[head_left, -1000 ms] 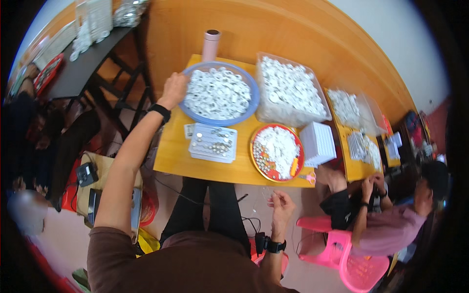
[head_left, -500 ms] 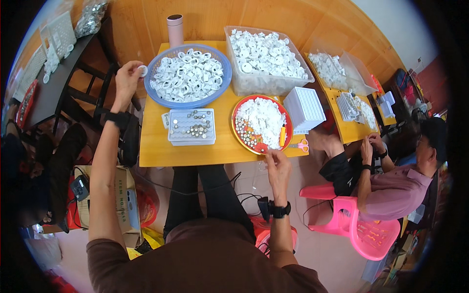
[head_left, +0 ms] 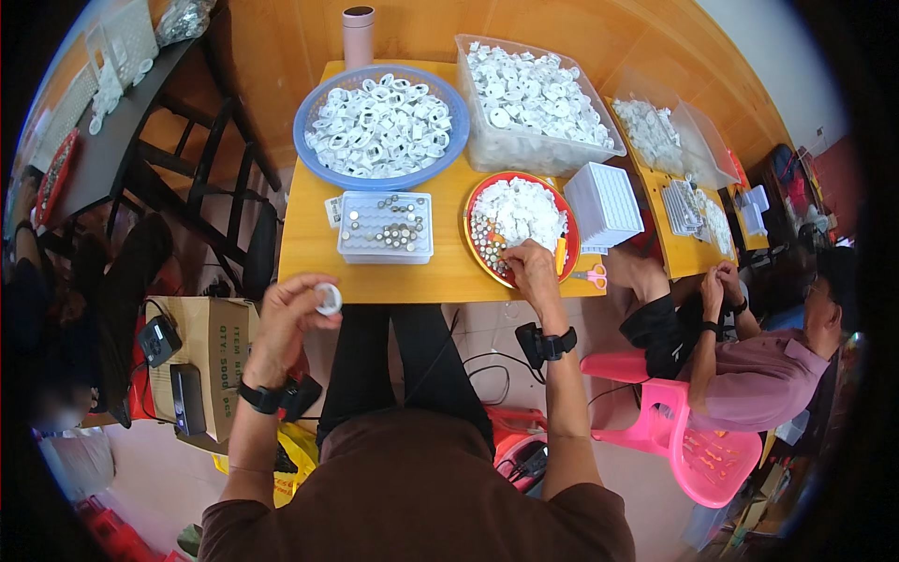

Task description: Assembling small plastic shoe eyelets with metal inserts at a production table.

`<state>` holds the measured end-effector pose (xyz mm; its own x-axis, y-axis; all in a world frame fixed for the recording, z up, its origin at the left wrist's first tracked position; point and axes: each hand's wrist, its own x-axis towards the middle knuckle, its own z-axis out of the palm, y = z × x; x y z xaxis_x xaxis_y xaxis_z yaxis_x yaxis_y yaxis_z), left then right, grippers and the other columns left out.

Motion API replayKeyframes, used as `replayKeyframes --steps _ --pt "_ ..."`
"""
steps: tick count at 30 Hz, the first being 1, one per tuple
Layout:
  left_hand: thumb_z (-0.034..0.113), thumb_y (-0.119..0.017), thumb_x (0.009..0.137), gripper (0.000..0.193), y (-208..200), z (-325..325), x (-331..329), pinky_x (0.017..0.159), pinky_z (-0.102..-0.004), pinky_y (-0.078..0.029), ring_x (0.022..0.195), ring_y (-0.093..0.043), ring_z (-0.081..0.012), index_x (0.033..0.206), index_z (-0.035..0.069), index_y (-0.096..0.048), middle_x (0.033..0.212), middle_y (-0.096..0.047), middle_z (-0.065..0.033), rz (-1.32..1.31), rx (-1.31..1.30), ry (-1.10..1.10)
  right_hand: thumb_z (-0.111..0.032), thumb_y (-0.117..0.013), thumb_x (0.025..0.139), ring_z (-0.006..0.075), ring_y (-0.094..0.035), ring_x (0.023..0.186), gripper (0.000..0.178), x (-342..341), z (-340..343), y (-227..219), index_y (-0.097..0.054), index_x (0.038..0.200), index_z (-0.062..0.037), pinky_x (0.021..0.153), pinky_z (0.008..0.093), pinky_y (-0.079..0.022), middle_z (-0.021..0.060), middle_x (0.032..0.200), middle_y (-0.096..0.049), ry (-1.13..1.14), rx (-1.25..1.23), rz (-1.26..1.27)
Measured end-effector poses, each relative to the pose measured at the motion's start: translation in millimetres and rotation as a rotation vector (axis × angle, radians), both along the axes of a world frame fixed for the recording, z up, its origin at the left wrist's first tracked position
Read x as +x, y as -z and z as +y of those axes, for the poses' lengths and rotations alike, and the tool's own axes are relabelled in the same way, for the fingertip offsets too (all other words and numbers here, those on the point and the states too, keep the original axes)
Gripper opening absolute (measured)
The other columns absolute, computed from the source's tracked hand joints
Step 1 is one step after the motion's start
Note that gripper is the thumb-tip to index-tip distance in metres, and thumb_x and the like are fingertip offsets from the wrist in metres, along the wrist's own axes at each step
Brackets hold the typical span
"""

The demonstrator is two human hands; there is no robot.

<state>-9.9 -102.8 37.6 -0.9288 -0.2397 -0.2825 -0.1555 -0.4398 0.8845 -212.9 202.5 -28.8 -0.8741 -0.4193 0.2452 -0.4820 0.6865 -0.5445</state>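
My left hand is in front of the table's near edge, pinching a small white round plastic part. My right hand reaches into a red round tray, fingertips pressed together at small round metallic pieces; whether one is between them is hidden. White bits heap up in the same tray, with a yellow tool beside them. Left of the tray stands a stack of pale plastic trays, the top one holding several round metallic pieces.
A blue basket and a clear bin, both full of white parts, stand at the back, near a pink flask. White trays and pink scissors lie right. Another person sits on a pink chair.
My left hand has come from beside the blue basket down toward me with the white part. My right hand has moved from the red tray's near rim in over its metallic pieces.
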Motion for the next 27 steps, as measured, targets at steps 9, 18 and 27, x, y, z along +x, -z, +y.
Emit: replayKeyframes --steps 9,18,27 --pt "0.010 -0.057 0.086 0.022 33 56 14 0.066 -0.0250 -0.056 0.073 -0.064 -0.0151 0.104 -0.001 -0.061 0.086 -0.063 -0.0085 -0.082 0.226 0.105 0.008 -0.062 0.067 0.0330 -0.060 0.075 0.019 -15 9 -9 -0.069 0.083 -0.0014 0.068 0.0375 -0.047 0.0168 0.078 -0.060 -0.243 0.077 -0.089" --pt "0.011 -0.054 0.089 0.024 44 70 25 0.074 -0.0278 -0.055 0.082 -0.064 -0.0180 0.109 -0.002 -0.059 0.094 -0.062 -0.0101 -0.094 0.308 0.101 0.004 -0.062 0.068 0.0328 -0.060 0.074 0.010 -23 15 -11 -0.064 0.078 0.0007 0.068 0.0379 -0.048 0.0175 0.079 -0.060 -0.259 0.044 -0.256" --pt "0.012 -0.048 0.093 0.034 39 75 22 0.086 -0.0289 -0.051 0.100 -0.060 -0.0229 0.122 -0.005 -0.049 0.116 -0.056 -0.0193 -0.009 0.283 0.113 -0.001 -0.058 0.071 0.0373 -0.057 0.074 0.009 -8 9 -9 -0.059 0.080 0.0010 0.067 0.0445 -0.046 0.0178 0.078 -0.057 -0.277 0.198 0.094"
